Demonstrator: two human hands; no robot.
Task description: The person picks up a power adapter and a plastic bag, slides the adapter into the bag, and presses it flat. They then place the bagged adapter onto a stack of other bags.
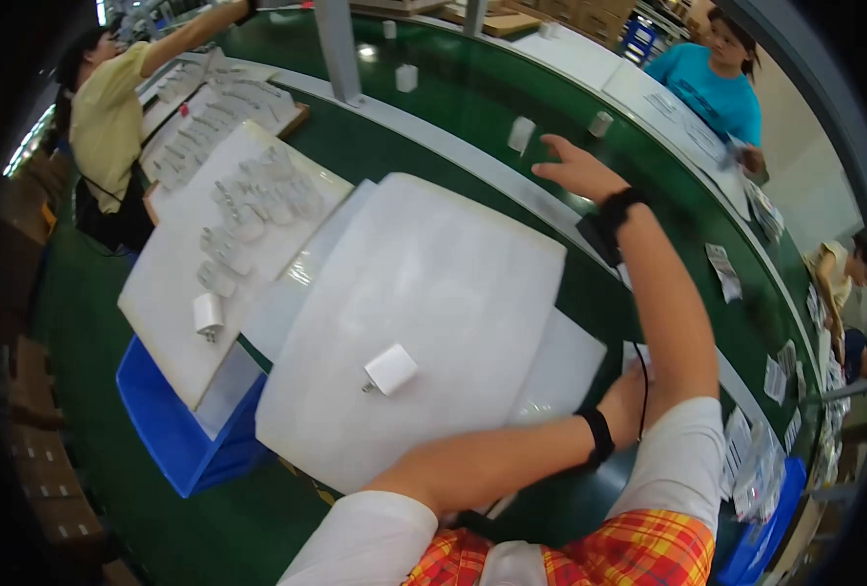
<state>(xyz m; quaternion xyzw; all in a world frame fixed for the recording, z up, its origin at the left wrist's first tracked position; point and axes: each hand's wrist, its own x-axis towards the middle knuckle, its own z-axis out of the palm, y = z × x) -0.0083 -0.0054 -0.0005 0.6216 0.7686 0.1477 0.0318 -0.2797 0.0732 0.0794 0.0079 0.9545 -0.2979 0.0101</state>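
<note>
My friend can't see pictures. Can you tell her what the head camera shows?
A person's right hand reaches toward a small white charger plug on a green conveyor belt. Their left hand crosses under that arm, beside white foam trays, one holding another white charger plug.

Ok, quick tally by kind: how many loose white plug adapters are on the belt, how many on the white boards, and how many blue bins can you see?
White adapters on the green belt: 4, first at
White adapters on the white boards: 2, and
Blue bins: 2, and
Total: 8
Small clear parts on the far board are too blurred to count.
</note>
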